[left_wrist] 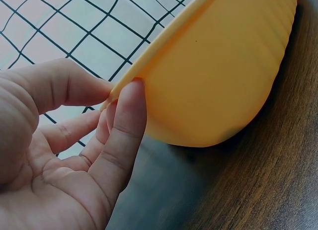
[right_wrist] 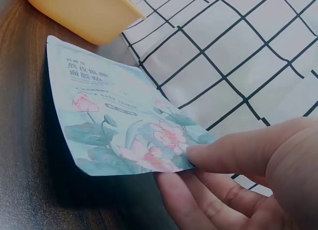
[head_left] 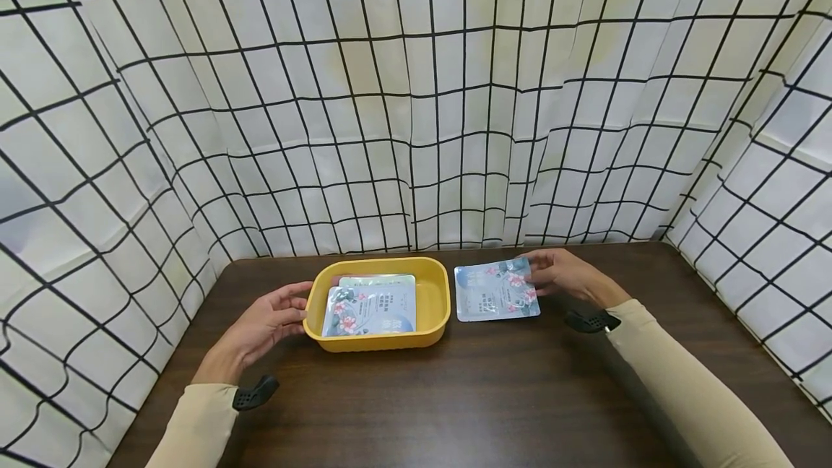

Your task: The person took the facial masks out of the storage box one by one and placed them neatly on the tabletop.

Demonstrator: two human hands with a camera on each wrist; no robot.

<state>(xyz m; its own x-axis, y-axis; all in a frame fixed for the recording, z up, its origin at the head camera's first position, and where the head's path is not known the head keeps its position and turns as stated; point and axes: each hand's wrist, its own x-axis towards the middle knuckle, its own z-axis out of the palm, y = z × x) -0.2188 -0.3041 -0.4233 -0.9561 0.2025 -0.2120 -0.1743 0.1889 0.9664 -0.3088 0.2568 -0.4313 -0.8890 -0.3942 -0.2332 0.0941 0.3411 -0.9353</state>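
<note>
A yellow plastic basket [head_left: 434, 302] stands on the table, with light blue floral sachets [head_left: 373, 309] lying inside it. My left hand [head_left: 276, 320] pinches the rim at its left end; the left wrist view shows thumb and fingers [left_wrist: 130, 108] on either side of the rim. To the right of the basket, my right hand [head_left: 562, 276] holds a pale blue face mask sachet [head_left: 497, 291] by its right edge. In the right wrist view, the thumb lies on the printed face of the sachet [right_wrist: 119, 115] and the fingers are beneath, with a shadow under its raised near edge.
The dark brown wooden table [head_left: 442, 403] reaches back to a white curtain [head_left: 390, 128] with a black grid pattern, which also closes in both sides. Each wrist carries a black band [head_left: 256, 393].
</note>
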